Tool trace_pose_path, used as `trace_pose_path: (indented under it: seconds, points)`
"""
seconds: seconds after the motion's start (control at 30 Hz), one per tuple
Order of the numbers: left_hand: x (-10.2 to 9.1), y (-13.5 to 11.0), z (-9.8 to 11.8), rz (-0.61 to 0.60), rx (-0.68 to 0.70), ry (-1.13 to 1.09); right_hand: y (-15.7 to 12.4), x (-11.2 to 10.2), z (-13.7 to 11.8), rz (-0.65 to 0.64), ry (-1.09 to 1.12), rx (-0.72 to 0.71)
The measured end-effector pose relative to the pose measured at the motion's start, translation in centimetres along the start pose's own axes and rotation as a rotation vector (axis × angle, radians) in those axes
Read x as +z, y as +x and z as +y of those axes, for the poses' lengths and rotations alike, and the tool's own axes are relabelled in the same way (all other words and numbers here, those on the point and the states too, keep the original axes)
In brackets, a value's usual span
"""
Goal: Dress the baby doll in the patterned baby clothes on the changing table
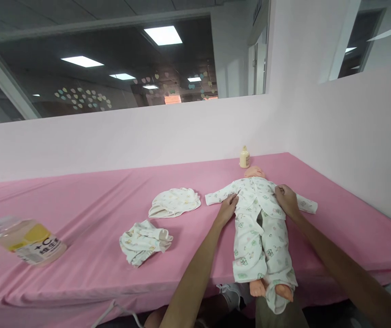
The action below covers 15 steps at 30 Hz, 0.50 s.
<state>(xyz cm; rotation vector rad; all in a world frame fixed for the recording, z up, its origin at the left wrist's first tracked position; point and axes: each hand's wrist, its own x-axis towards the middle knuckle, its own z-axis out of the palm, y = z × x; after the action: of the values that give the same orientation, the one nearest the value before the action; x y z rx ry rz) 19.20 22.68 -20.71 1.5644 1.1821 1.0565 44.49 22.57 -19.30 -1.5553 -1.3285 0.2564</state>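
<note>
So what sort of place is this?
Probably a childcare training room: a baby doll in white printed clothes lies on a pink cloth-covered table, and pastel heart shapes show on the wide glass window.

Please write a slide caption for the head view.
Left hand and right hand at the printed top of a doll on pink cloth.

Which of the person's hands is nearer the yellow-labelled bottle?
Left. The left hand is right of the bottle, at the nearer side of the white top; the right hand is farther right, at the top's opposite side.

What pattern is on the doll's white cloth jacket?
The jacket shows small scattered motifs, some green; head view.
</note>
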Motion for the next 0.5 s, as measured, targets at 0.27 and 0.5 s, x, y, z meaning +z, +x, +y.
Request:
trace_pose_path:
  seconds: [0.27, 0.5]
  points:
    - [0.1, 0.1, -0.4, -0.027, 0.075, -0.060, 4.2, 3.0, -6.5, -0.255, -0.359, -0.156]
    - [0.1, -0.3, 0.1, -0.040, 0.122, -0.057, 5.8, 5.6, -8.7, -0.321, -0.665, -0.100]
